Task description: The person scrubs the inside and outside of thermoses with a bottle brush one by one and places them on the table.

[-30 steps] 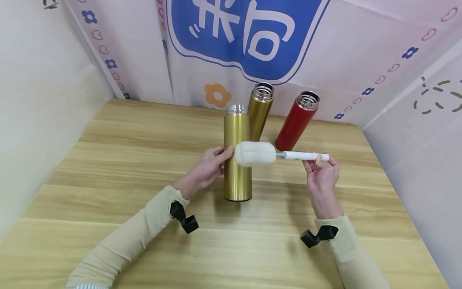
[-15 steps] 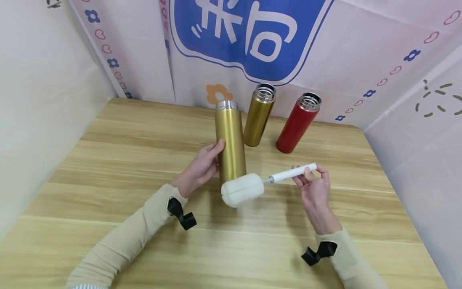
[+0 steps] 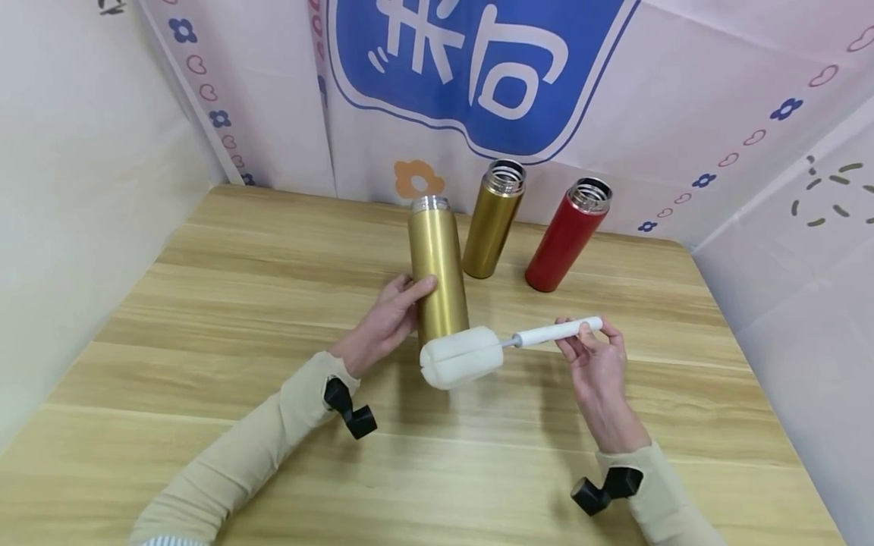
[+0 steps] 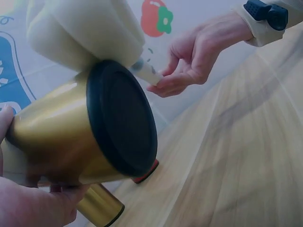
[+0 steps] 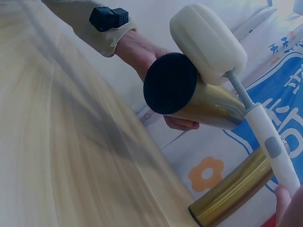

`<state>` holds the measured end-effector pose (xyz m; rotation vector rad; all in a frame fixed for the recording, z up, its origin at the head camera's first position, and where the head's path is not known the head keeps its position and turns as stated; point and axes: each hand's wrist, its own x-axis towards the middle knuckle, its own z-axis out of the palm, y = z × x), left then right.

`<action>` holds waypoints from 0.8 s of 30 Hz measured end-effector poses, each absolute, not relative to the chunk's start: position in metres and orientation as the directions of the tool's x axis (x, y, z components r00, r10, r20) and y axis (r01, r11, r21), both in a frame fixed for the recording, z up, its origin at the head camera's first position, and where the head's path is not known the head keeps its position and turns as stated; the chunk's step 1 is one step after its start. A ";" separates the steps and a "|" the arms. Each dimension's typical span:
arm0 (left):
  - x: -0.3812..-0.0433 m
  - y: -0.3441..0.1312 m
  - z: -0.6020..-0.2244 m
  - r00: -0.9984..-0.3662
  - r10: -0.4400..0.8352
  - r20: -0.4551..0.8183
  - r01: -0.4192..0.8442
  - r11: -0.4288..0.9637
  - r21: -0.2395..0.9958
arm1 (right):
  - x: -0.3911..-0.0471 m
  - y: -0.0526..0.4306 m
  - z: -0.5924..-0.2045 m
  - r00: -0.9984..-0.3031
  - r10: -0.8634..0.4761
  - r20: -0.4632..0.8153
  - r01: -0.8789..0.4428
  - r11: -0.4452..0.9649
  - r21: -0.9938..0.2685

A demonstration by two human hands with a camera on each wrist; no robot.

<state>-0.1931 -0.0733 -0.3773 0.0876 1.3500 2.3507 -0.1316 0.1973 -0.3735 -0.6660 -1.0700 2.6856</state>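
My left hand [image 3: 384, 321] grips a lidless gold thermos bottle [image 3: 437, 265] round its middle, raised off the table and slightly tilted. Its dark base [image 4: 128, 118] faces the left wrist camera. Between thumb and fingertips, my right hand [image 3: 601, 371] holds the white handle [image 3: 556, 331] of a bottle brush. The brush's white sponge head [image 3: 463, 358] lies across the lower end of the gold bottle, and in the right wrist view the sponge appears against the bottle's side near the base. The left fingers behind the bottle are hidden in the head view.
A second gold bottle [image 3: 493, 220] and a red bottle [image 3: 568, 235] stand open-topped at the back of the wooden table [image 3: 273, 273]. Behind them hangs a printed backdrop [image 3: 382, 152]; a pale wall [image 3: 82, 189] rises at the left.
Since a second ago, the brush has come down from the gold bottle's middle to its lower end and now slants. The left hand has shifted the bottle slightly left and tilted it.
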 end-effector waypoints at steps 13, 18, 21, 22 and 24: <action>-0.186 -0.070 -0.378 -0.873 0.478 -0.099 -0.329 -0.427 0.842 | -0.156 0.200 -0.368 -0.838 0.419 -0.348 -0.112 -0.757 -0.644; -0.183 -0.068 -0.378 -0.860 0.505 -0.079 -0.325 -0.422 0.846 | -0.169 0.200 -0.360 -0.833 0.454 -0.317 -0.178 -0.761 -0.624; -0.182 -0.067 -0.378 -0.855 0.513 -0.073 -0.315 -0.403 0.859 | -0.176 0.201 -0.355 -0.817 0.480 -0.319 -0.218 -0.769 -0.601; -0.181 -0.067 -0.378 -0.853 0.516 -0.073 -0.310 -0.389 0.867 | -0.178 0.201 -0.353 -0.811 0.489 -0.322 -0.229 -0.771 -0.595; -0.180 -0.066 -0.378 -0.849 0.523 -0.074 -0.301 -0.364 0.882 | -0.183 0.202 -0.349 -0.795 0.508 -0.331 -0.248 -0.770 -0.588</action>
